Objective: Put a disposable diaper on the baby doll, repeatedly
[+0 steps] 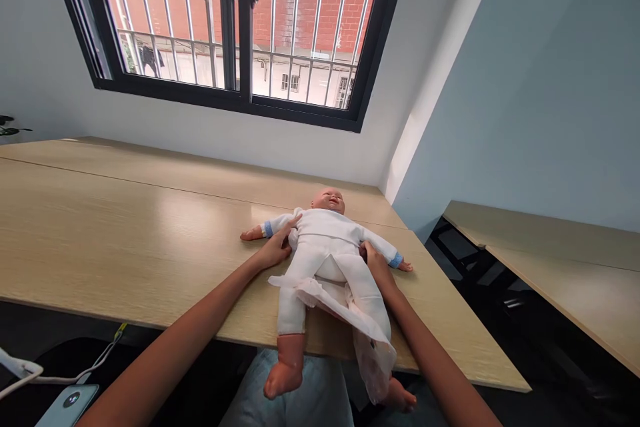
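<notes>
A baby doll (327,227) lies on its back on the wooden table, dressed in white clothing with blue cuffs. Its head points toward the window and its bare feet stick out past the front edge. Across its thighs lies a thin whitish-pink cloth (345,310), one end hanging down over a lower leg. My left hand (277,245) grips one side of the doll's torso at the waist, thumb uppermost. On the opposite side, my right hand (375,261) is closed against the doll's waist, its fingertips partly hidden by the white clothing.
The light wood table (125,233) reaches the wall below a barred window (240,27). Beyond a gap on the right stands a second table (565,267). At lower left are a light blue phone (67,403) and a white cable (95,363).
</notes>
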Action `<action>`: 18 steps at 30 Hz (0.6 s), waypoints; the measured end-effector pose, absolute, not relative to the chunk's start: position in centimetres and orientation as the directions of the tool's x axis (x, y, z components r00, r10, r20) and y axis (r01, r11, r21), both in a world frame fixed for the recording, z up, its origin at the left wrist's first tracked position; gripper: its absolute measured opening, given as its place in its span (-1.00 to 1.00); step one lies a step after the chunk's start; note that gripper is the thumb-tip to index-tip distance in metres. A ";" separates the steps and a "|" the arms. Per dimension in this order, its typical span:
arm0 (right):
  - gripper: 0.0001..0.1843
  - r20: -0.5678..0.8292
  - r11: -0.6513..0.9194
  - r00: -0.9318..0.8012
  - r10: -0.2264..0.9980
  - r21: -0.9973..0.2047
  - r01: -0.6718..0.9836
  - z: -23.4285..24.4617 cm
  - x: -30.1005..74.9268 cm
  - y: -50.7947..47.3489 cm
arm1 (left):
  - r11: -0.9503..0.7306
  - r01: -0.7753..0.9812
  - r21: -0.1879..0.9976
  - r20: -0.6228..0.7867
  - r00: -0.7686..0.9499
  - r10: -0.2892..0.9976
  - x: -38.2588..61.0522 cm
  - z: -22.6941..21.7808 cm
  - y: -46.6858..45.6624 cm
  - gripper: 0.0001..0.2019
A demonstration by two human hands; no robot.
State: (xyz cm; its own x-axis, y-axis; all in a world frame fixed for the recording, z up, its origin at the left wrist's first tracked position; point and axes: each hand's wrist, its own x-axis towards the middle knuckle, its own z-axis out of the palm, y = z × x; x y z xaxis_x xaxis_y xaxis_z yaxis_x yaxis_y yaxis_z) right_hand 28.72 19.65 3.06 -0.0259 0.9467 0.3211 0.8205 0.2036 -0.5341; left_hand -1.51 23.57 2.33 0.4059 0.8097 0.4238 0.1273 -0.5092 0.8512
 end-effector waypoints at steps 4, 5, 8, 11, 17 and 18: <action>-0.89 0.330 0.209 -0.022 0.944 -0.542 0.814 3.0 28.7 19.6 | -0.450 0.039 0.892 0.384 0.461 0.800 -1.3 2.1 23.7 -0.09; -0.88 0.334 0.212 -0.021 0.942 -0.546 0.810 3.1 28.6 19.5 | -0.438 0.028 0.898 0.376 0.467 0.800 -1.3 2.1 23.7 -0.07; -0.87 0.343 0.222 -0.022 0.939 -0.555 0.802 3.2 28.4 19.4 | -0.460 0.046 0.887 0.394 0.445 0.804 -1.2 2.2 23.6 -0.07; -0.85 0.351 0.223 -0.016 0.936 -0.559 0.799 3.2 28.3 19.3 | -0.538 0.144 0.830 0.448 0.402 0.798 -1.2 2.5 23.4 -0.19; -0.87 0.385 0.251 -0.023 0.923 -0.554 0.794 3.3 28.3 19.2 | -0.509 0.282 0.813 0.462 0.220 0.860 -1.7 3.4 23.4 -0.38; -0.87 0.389 0.257 -0.028 0.921 -0.552 0.793 3.3 28.3 19.1 | -0.482 0.290 0.827 0.444 0.189 0.876 -1.8 3.5 23.4 -0.42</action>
